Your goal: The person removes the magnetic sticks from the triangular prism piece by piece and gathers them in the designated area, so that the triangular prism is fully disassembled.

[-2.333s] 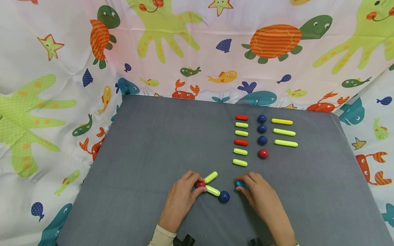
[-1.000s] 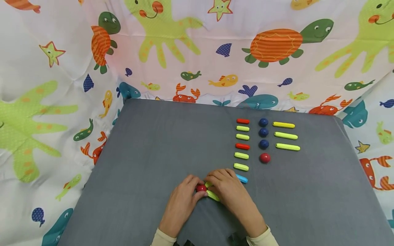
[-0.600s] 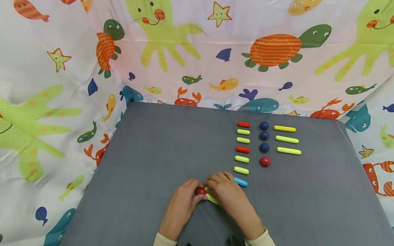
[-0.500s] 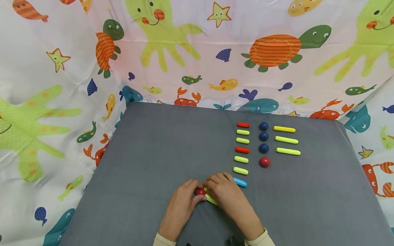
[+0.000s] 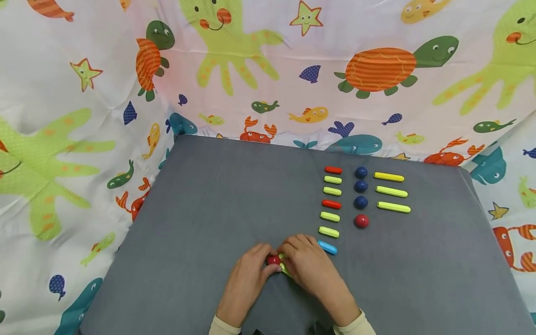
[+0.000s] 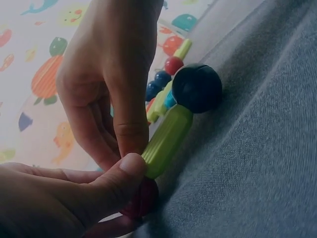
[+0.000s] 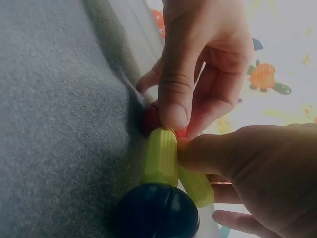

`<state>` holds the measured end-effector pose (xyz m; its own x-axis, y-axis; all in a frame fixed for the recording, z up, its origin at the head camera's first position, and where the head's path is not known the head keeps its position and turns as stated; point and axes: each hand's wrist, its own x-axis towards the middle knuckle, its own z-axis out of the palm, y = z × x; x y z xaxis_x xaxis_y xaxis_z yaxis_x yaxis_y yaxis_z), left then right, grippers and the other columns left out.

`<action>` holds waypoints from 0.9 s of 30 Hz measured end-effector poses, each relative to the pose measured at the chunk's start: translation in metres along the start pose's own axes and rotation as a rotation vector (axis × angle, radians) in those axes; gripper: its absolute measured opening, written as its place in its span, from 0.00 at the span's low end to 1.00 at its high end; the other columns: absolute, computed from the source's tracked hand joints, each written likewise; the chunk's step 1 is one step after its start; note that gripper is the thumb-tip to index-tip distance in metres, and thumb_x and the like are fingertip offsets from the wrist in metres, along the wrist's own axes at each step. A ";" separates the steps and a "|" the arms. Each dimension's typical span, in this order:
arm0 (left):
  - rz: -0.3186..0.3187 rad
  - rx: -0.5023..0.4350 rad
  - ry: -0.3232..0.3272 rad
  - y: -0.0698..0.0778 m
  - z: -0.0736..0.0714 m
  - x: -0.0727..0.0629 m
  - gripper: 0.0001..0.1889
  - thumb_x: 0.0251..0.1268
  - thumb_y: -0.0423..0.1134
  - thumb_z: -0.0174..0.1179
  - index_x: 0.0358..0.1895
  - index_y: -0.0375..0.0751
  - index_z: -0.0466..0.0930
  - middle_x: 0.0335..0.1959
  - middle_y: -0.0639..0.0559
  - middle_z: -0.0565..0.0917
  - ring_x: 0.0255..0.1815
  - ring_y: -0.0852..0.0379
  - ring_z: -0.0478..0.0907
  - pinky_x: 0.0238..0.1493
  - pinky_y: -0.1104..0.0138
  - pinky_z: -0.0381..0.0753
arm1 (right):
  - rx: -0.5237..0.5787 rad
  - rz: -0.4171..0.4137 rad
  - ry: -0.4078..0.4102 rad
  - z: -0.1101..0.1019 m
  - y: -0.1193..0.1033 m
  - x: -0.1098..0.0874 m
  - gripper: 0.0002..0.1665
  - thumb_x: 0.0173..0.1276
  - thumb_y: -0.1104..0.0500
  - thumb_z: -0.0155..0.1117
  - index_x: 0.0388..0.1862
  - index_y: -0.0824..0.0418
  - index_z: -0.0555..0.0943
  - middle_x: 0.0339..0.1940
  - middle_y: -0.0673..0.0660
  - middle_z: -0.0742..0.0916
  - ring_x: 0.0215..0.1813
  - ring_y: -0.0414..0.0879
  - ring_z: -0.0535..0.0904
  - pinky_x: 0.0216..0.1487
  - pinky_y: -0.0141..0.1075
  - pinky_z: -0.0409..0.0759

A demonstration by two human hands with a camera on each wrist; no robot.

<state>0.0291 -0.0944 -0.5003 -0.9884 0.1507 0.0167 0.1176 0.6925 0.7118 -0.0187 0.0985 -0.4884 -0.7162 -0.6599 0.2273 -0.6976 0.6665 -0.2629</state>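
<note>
My left hand (image 5: 247,279) pinches a red ball (image 5: 274,260) between thumb and fingers, low over the grey cloth. A yellow-green toy rod (image 6: 168,141) joins that ball to a dark blue ball (image 6: 197,88), which the right hand hides in the head view. A second yellow-green rod (image 7: 195,186) slants out from the red ball beside the first. My right hand (image 5: 314,267) pinches this second rod near the red ball, fingertips close to the left thumb. Behind the right hand lies a blue rod (image 5: 327,247), partly covered by it.
A column of short rods, red (image 5: 331,204) and yellow-green (image 5: 330,217), runs up the grey cloth-covered table (image 5: 201,204). Beside it stand several dark blue balls (image 5: 361,187), a red one (image 5: 361,221), and three longer rods (image 5: 391,191). A printed curtain (image 5: 234,111) encloses the table.
The right hand, earlier holding the blue rod, has let it lie below the column and moved left onto the joined rods. The left hand keeps its grip on the red ball.
</note>
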 end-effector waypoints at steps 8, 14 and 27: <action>0.033 -0.005 -0.048 0.000 -0.001 0.006 0.12 0.66 0.46 0.74 0.48 0.52 0.84 0.43 0.59 0.84 0.34 0.66 0.76 0.35 0.69 0.79 | 0.002 0.045 0.019 -0.002 0.001 -0.005 0.12 0.64 0.57 0.82 0.45 0.50 0.89 0.43 0.45 0.86 0.48 0.45 0.80 0.59 0.46 0.79; 0.053 0.007 -0.056 -0.002 -0.001 0.007 0.13 0.64 0.47 0.74 0.48 0.52 0.83 0.43 0.59 0.85 0.34 0.65 0.77 0.36 0.68 0.80 | 0.013 0.087 0.001 -0.002 -0.003 -0.006 0.11 0.66 0.57 0.80 0.45 0.50 0.88 0.44 0.45 0.85 0.49 0.44 0.79 0.60 0.45 0.79; 0.071 0.021 -0.026 -0.002 0.000 0.008 0.15 0.61 0.46 0.76 0.47 0.50 0.84 0.43 0.57 0.86 0.38 0.60 0.83 0.38 0.65 0.83 | 0.030 0.223 0.084 -0.016 0.010 -0.026 0.11 0.67 0.53 0.81 0.46 0.49 0.88 0.44 0.42 0.86 0.48 0.40 0.81 0.49 0.40 0.84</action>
<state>0.0212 -0.0945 -0.5021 -0.9748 0.2178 0.0477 0.1891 0.6942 0.6945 -0.0072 0.1281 -0.4816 -0.8524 -0.4659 0.2375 -0.5223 0.7808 -0.3428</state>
